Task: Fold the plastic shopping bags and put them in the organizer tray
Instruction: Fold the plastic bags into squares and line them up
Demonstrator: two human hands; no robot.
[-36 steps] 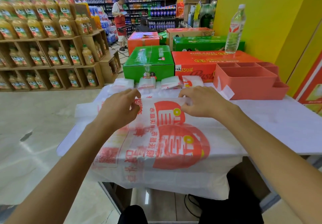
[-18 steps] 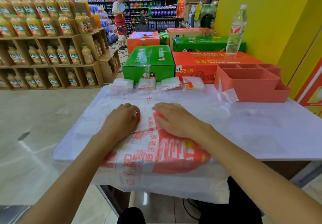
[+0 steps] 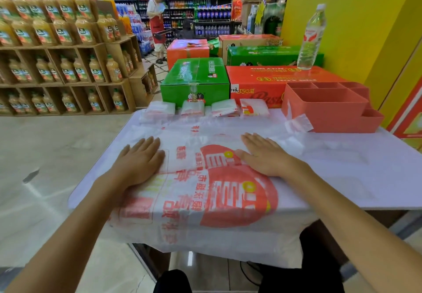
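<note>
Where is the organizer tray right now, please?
The organizer tray sits at the table's far right, before the orange box, right of four folded bags.

Plastic shopping bag [image 3: 205, 185]: white, translucent, large red emblem with yellow dots and red characters. Lies flat and spread on the table, near edge draped over the table's front at 6 o'clock. Surface mostly smooth, light wrinkles toward 12 o'clock.

Folded bags [image 3: 206, 108]: four small squarish packets, white with red print, in a row along the table's far edge at 12 o'clock, close beside one another. The rightmost shows part of the red emblem.

Organizer tray [image 3: 328, 107]: coral-pink plastic, several open compartments, stepped down toward its right end. Stands upright at 2 o'clock from the spread bag, just right of the packet row. Contents cannot be seen.
</note>
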